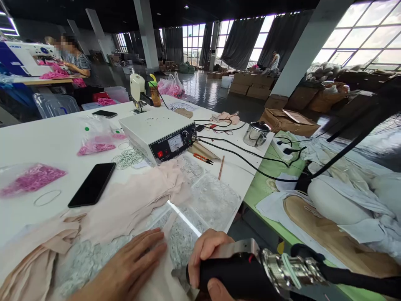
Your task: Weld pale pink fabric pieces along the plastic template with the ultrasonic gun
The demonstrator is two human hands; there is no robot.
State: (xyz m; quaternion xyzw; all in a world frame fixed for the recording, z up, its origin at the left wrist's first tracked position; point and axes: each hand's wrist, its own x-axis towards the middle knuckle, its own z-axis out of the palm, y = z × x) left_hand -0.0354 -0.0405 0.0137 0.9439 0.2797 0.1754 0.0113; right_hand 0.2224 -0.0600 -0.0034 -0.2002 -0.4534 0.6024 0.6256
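Observation:
My right hand [208, 251] is wrapped round a black ultrasonic hand tool [233, 274] with a metal lever on top and a cable at its back end. The tool's metal tip points left, low over pale beige fabric [166, 274]. On that fabric my left hand [138, 257] lies flat, fingers stretched out, just left of the tip. Under the fabric shows a clear, scratched plate [206, 200]. More beige fabric pieces [131, 196] are spread ahead of my left hand, with a crumpled pile [34, 259] at the left.
A control box [159, 129] with a dial stands ahead, cables running right. Around it are orange thread snips [203, 158], a phone [92, 184], elastic bands [128, 159], bags of pink pieces [37, 177] and a steel mug [257, 134]. A green-covered table [266, 192] adjoins at right.

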